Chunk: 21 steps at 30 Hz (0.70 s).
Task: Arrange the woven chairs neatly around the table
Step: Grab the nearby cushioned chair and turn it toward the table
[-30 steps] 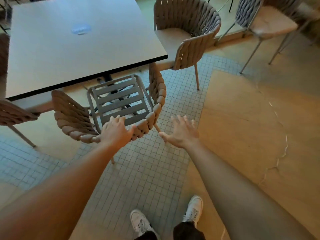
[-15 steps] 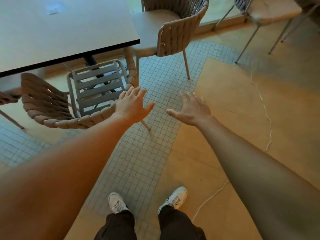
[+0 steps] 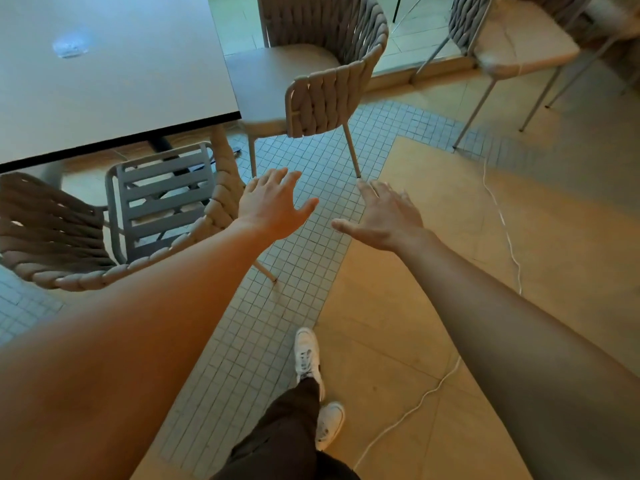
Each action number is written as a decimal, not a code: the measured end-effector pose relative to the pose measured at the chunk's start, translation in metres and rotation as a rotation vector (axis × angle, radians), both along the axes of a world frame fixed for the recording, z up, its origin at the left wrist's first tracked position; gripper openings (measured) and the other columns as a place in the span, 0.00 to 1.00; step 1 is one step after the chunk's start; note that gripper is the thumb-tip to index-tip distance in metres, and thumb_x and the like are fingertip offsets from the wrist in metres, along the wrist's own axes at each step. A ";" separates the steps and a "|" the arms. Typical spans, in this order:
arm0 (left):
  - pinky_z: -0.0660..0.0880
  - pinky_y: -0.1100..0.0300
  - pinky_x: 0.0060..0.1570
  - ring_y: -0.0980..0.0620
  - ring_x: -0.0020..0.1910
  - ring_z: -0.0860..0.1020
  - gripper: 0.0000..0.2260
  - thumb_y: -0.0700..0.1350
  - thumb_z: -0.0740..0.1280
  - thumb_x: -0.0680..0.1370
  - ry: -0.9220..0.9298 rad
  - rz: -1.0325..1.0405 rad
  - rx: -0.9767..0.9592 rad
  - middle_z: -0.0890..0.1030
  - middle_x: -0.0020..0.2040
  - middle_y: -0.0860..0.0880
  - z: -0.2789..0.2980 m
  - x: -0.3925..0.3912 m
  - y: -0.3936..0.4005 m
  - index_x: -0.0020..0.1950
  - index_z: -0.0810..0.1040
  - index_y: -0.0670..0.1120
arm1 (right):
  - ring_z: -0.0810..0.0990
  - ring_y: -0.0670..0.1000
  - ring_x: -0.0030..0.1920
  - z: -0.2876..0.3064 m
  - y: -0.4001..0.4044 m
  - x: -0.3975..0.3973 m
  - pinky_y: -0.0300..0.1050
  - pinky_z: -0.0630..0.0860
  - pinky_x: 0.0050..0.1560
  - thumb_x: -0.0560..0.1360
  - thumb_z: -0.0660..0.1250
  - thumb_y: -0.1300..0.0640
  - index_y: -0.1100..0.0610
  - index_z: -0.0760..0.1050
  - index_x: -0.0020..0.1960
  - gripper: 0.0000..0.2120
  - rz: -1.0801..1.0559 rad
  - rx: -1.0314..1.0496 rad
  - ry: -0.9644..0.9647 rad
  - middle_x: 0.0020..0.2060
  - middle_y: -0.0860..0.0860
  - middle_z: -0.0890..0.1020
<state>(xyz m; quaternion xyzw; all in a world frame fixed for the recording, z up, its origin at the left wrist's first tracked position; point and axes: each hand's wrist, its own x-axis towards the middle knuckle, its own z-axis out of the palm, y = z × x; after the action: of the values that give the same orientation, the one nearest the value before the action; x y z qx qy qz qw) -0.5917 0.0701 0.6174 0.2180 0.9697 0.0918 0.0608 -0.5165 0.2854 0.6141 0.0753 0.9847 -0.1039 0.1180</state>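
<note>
Above tiled floor [image 3: 311, 161], both hands outstretched, empty.

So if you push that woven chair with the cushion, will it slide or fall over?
The cushioned chair probably slides: its thin metal legs look light. A push high on the woven back could tip it. The small floor tiles might catch its feet.

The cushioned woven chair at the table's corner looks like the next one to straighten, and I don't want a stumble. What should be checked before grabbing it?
1. Left hand free: ok, open and empty.
2. Right hand free: ok, open and empty.
3. Cushioned woven chair within reach: cannot tell.
4. Chair seat unloaded: ok, nothing on it.
5. Floor clear: not ok, white cable runs across it beside the feet.
6. Slatted-seat chair tucked in: ok, partly under the table.
</note>
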 end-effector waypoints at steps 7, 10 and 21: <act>0.57 0.42 0.76 0.44 0.79 0.61 0.35 0.68 0.57 0.79 -0.008 0.010 0.021 0.65 0.79 0.43 -0.001 -0.058 0.049 0.79 0.62 0.48 | 0.53 0.57 0.81 -0.002 0.043 -0.064 0.63 0.49 0.79 0.71 0.56 0.21 0.49 0.50 0.83 0.51 0.013 0.030 -0.005 0.82 0.55 0.56; 0.58 0.43 0.76 0.44 0.78 0.61 0.35 0.68 0.57 0.79 -0.018 -0.005 0.015 0.65 0.79 0.44 0.001 -0.085 0.070 0.80 0.62 0.48 | 0.53 0.57 0.81 0.002 0.064 -0.094 0.64 0.49 0.79 0.70 0.56 0.20 0.49 0.50 0.83 0.51 0.026 0.048 -0.002 0.82 0.55 0.56; 0.58 0.42 0.76 0.43 0.79 0.61 0.34 0.69 0.56 0.79 -0.024 -0.007 -0.020 0.66 0.79 0.44 0.001 -0.158 0.142 0.79 0.62 0.49 | 0.54 0.58 0.81 0.021 0.150 -0.193 0.65 0.50 0.79 0.70 0.57 0.21 0.48 0.50 0.82 0.50 0.066 0.072 0.053 0.82 0.55 0.57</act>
<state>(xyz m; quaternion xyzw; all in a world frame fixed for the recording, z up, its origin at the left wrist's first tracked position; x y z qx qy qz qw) -0.7496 0.2120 0.6182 0.2194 0.9691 0.0846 0.0748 -0.7099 0.4357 0.6352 0.0443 0.9925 -0.0666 0.0925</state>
